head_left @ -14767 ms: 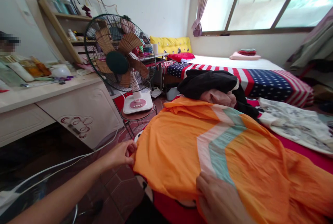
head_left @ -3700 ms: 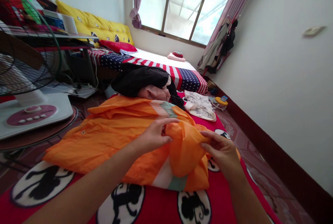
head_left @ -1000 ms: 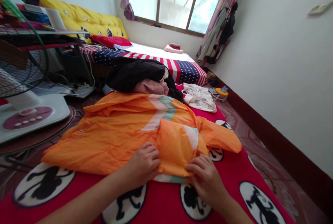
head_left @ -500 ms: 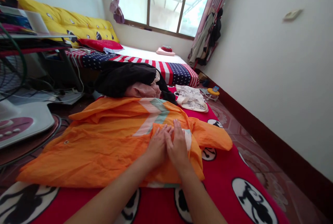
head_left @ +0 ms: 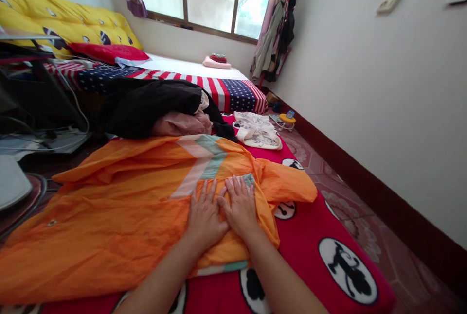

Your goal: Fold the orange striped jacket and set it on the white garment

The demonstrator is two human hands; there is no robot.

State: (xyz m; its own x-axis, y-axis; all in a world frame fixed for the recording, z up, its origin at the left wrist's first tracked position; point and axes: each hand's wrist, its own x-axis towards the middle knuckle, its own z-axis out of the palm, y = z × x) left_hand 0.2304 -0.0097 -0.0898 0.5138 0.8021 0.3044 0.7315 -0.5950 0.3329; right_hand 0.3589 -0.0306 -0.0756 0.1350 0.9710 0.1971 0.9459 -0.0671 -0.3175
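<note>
1. Left hand (head_left: 205, 214) lies palm-down, fingers spread flat, on the orange garment (head_left: 120, 212). Nothing gripped.
2. Right hand (head_left: 240, 207) lies flat just beside it, thumbs near touching, fingers spread; fingertips reach the teal patch (head_left: 249, 179) on the folded-over part. Nothing gripped either.
3. The garment is spread across the red cartoon-print blanket (head_left: 310, 236), running from the left frame edge to a loose orange flap at right (head_left: 288, 185). A white and teal chevron stripe (head_left: 202, 163) crosses its middle.
4. Edges: the garment's near hem sits just short of the blanket's near side; a white and teal strip shows under the fold by the forearms.
5. Open room: bare red blanket lies to the right of the hands, then patterned floor tiles (head_left: 350, 202) up to the wall skirting.
6. Crowded side: a black and pink clothes pile (head_left: 160, 107) touches the garment's far edge; a pale printed cloth (head_left: 257, 131) lies near it on the blanket.
7. Beyond: a bed with a stars-and-stripes cover (head_left: 219, 90), clothes hanging by the window (head_left: 272, 44).
8. Cut off: the garment's left end leaves the frame; a white curved object at far left (head_left: 10, 183) is only partly seen, identity unclear. The small toy-like item on the floor (head_left: 286, 119) is too small to make out.
</note>
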